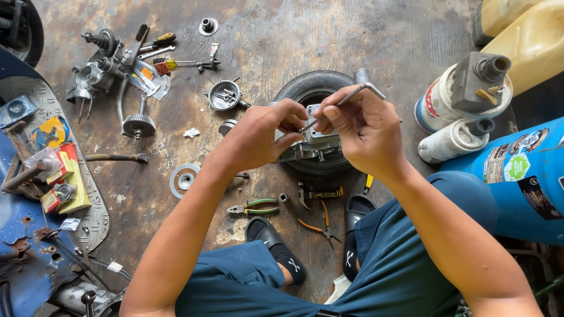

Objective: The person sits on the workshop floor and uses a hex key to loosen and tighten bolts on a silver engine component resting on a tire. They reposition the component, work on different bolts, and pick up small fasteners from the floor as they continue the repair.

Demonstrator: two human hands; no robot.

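Here, from largest to smallest:
- The small black rubber tyre (314, 88) lies flat on the stained concrete floor (282, 35) and carries the work.
- The grey cast-metal carburettor body (320, 138) rests on that tyre; your left hand (261, 135) pinches it steady.
- The bent steel hex key (346, 98) is gripped in your right hand (364, 126), its tip at the body's top: a fastener is being worked, calling for a seated, square turn.

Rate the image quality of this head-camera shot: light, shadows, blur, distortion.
Head view: even, soft daylight with faint shadows; mild sheen on the worn floor. The left hand, the right hand with the hex key, and the metal part are sharp. Wide-angle bending shows at the edges, as on the blue cylinder.
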